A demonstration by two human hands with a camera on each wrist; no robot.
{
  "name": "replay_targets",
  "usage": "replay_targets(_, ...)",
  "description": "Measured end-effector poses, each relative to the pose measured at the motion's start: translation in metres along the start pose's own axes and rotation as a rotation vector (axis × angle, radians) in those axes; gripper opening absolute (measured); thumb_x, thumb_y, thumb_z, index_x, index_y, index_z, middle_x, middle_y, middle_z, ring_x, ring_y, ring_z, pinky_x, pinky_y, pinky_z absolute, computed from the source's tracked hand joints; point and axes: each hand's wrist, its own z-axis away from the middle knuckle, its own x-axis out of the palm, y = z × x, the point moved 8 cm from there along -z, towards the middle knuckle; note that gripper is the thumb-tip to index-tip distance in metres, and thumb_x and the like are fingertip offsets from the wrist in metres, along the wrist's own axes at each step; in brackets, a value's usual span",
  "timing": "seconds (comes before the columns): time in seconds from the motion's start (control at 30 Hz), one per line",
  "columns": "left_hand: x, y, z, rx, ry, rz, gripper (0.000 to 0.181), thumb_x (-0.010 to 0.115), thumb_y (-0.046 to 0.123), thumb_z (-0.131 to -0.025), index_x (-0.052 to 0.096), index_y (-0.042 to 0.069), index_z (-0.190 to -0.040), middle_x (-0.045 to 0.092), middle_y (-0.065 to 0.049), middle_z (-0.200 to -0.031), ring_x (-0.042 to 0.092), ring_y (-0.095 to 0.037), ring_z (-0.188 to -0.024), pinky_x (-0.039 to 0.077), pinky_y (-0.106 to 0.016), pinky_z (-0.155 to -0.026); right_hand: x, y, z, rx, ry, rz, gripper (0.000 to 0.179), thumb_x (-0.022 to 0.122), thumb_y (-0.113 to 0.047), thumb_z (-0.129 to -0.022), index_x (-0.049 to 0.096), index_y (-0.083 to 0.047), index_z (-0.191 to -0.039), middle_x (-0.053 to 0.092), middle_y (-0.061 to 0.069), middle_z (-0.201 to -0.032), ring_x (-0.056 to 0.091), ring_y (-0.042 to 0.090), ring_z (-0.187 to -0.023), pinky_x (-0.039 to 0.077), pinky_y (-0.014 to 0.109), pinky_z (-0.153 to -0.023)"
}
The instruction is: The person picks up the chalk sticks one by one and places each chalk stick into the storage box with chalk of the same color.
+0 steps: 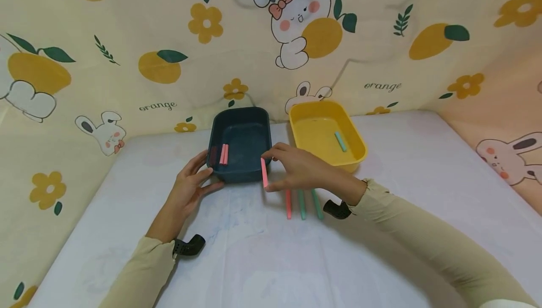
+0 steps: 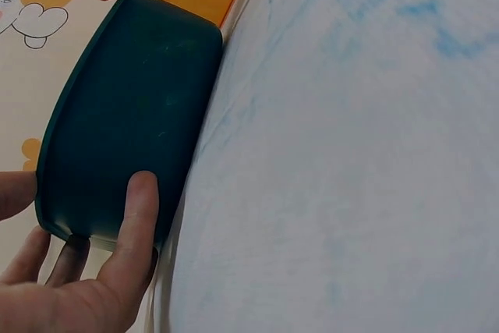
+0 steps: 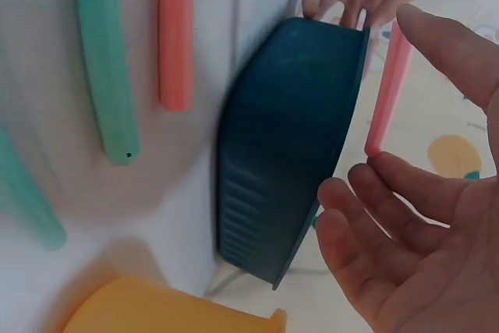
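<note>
My right hand (image 1: 302, 169) pinches a pink chalk stick (image 3: 389, 87) by its two ends, thumb at one end and a fingertip at the other. It holds the stick at the near right corner of a dark blue plastic bin (image 1: 241, 176). With its fingers spread round the bin's near left corner, my left hand (image 1: 188, 190) grips the wall and rim. Pink chalk sticks (image 1: 224, 154) lie together inside that bin, at its left side. Below my right hand, a pink chalk stick (image 1: 289, 204) and two green chalk sticks (image 1: 302, 205) rest on the white cloth.
A yellow bin (image 1: 360, 150) stands right of the dark blue one, with a green chalk stick (image 1: 340, 141) in it. Behind both rises a printed cloth backdrop (image 1: 237, 63). The white cloth (image 1: 262, 261) carries faint blue smears. Each wrist wears a small black camera (image 1: 189, 246).
</note>
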Motion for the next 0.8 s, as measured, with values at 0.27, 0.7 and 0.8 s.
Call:
replay_targets(0.27,-0.001,-0.002,0.001,0.006,-0.003,-0.011,0.060,0.048,0.005,-0.103,0.030,0.024,-0.157,0.021,-0.001,-0.166,0.042,-0.025,-0.135,0.058,-0.043,-0.094,-0.002,-0.003,-0.011,0.003,-0.011,0.014,0.080,0.079,-0.055,-0.078,0.051,-0.018,-0.144,0.051,0.002,-0.140,0.057,0.023,-0.120,0.053,0.037,-0.099)
replay_targets(0.7,-0.002,-0.002,-0.001,0.002,0.007,-0.052,0.059,0.048,0.007,-0.103,0.031,0.026,-0.157,0.021,0.000,-0.166,0.043,-0.025,-0.136,0.054,-0.048,-0.100,-0.006,-0.005,-0.025,0.023,-0.026,0.025,0.078,0.079,-0.052,-0.079,0.051,-0.019,-0.144,0.048,0.004,-0.144,0.056,0.022,-0.116,0.053,0.036,-0.098)
replay_targets(0.8,-0.002,-0.002,0.000,-0.001,0.012,-0.054,0.059,0.048,0.007,-0.103,0.031,0.026,-0.156,0.022,0.001,-0.165,0.043,-0.025,-0.134,0.055,-0.047,-0.099,-0.007,-0.007,-0.027,0.026,-0.025,0.024,0.077,0.079,-0.053,-0.079,0.051,-0.020,-0.143,0.048,0.003,-0.143,0.055,0.020,-0.115,0.053,0.036,-0.099)
